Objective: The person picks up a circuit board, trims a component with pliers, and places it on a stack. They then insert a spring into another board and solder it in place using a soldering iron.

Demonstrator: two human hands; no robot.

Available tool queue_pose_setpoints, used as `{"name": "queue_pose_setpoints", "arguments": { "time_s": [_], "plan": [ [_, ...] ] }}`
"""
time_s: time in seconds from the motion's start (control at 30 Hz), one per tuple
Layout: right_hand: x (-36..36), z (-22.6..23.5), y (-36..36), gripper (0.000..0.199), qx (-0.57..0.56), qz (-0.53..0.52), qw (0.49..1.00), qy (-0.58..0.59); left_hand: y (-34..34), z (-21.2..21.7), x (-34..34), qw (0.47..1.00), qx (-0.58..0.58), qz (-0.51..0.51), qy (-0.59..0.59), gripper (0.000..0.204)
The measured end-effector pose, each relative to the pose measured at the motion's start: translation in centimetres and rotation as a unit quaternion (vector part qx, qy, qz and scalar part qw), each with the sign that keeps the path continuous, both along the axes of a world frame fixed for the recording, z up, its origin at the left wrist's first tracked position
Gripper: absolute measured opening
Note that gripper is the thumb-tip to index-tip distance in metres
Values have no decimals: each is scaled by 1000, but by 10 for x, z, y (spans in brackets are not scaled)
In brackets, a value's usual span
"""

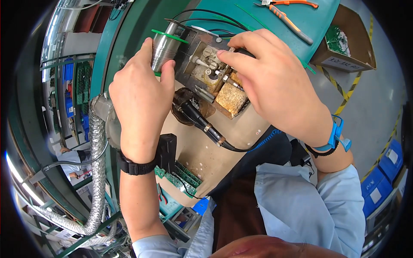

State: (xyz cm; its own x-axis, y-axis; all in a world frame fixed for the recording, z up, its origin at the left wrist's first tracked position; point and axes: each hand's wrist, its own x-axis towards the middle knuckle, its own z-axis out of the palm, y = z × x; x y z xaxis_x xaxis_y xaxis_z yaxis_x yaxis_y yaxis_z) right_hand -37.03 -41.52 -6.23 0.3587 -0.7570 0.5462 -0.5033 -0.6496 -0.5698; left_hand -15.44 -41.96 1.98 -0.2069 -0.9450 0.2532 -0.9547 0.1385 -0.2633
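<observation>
A spool of silvery solder wire (165,49) with green rims is gripped between the thumb and fingers of my left hand (142,92). It sits at the left side of a metal wire feeder (208,60) with small rollers and screws. My right hand (275,77) bends over the feeder's right edge, thumb and forefinger closed on a small part that they mostly hide. Just below lie a yellowish cleaning sponge (231,99) and a black soldering iron (198,117), its front end over a dark round holder (183,103).
Orange-handled pliers (286,21) lie on the green mat (258,15). A cardboard box (348,60) with green pieces stands at far right. Green circuit boards (185,178) are near me. A silver duct (98,163) runs along the left. Black cables arch behind the feeder.
</observation>
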Motion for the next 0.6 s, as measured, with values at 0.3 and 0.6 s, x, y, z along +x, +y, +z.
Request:
{"name": "queue_pose_setpoints", "arguments": {
  "time_s": [0.3,0.6],
  "plan": [
    [-6,-4,-7,38,14,48,998,-41,-1,2,-4,999,3,25,25,46],
    [-8,0,-18,34,27,91,995,-23,-2,3,-4,1000,1,18,13,45]
  ]
}}
